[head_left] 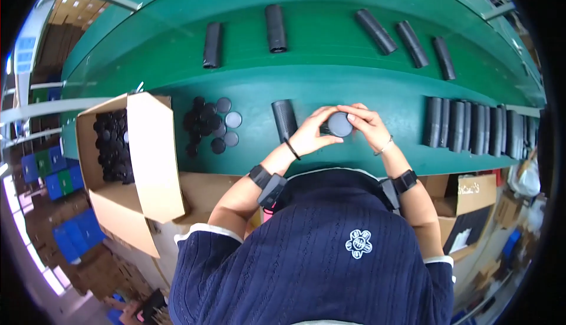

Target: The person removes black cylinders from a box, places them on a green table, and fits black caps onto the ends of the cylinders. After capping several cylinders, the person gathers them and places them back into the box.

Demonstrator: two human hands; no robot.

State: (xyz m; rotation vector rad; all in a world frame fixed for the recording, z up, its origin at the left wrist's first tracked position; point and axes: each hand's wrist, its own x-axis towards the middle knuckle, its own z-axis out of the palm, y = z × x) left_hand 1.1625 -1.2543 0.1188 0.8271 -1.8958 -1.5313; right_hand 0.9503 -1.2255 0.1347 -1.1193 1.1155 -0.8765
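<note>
Both my hands are closed around a black tube seen end-on, with a round dark grey cap point(340, 124) facing up at its end. My left hand point(314, 134) grips the tube's left side, its thumb pointing right below the cap. On the other side, my right hand point(369, 127) presses fingers and thumb against the cap's edge. Most of the tube's body is hidden under the hands. Just left of them a black textured tube point(285, 120) lies on the green work surface point(253, 160). Farther left is a loose cluster of round black caps point(206, 118).
An open cardboard box point(154, 154) of black caps stands at the left edge. A row of black tubes point(457, 125) lies at the right. Several spaced tubes point(275, 28) rest on the green belt point(318, 36) beyond. Another cardboard box point(476, 194) is at the lower right.
</note>
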